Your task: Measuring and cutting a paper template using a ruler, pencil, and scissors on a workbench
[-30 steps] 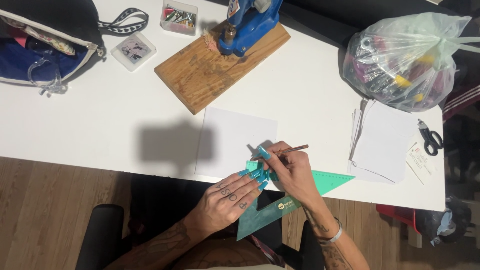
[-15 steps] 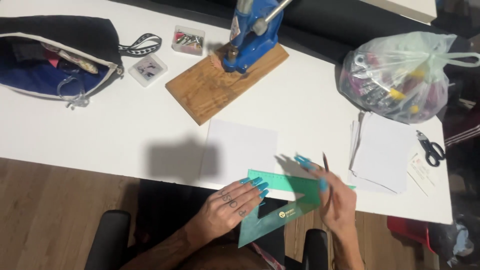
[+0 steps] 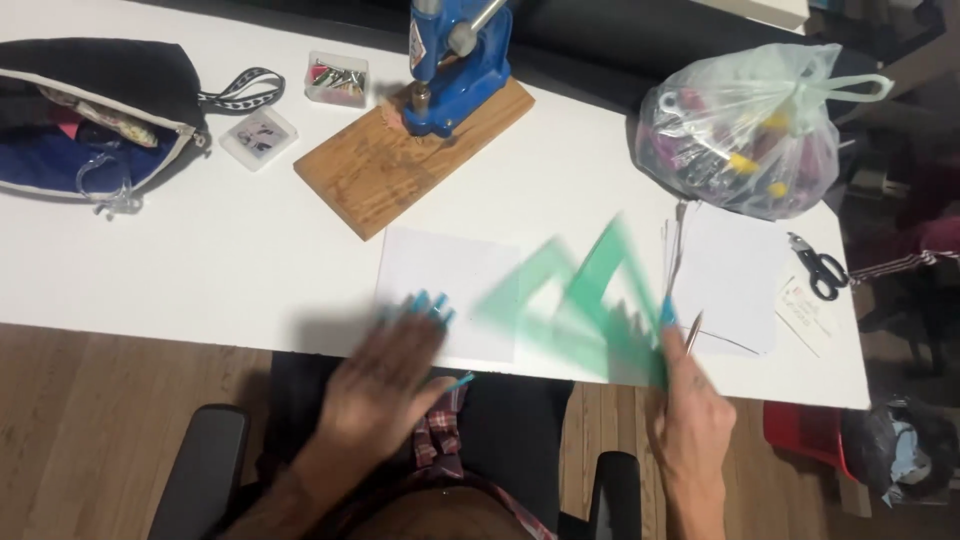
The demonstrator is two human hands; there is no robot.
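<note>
My right hand (image 3: 690, 415) is at the table's near edge, closed on a pencil (image 3: 694, 331) and on a corner of a translucent green set square (image 3: 575, 300). The set square is motion-blurred and stands tilted over the white table (image 3: 200, 270), between the single white sheet (image 3: 450, 285) and a stack of white paper (image 3: 730, 275). My left hand (image 3: 385, 375), also blurred, has its fingers spread with teal nails at the near edge of the single sheet. It holds nothing.
A blue hand press (image 3: 455, 60) stands on a wooden board (image 3: 385, 170) at the back. A clear plastic bag (image 3: 745, 130) of small items, black scissors (image 3: 820, 265), a black pouch (image 3: 90, 110) and two small clear boxes (image 3: 335, 78) lie around.
My left hand has let go of the set square and slid left to the sheet's edge. My right hand has swung the set square up and right over the table.
</note>
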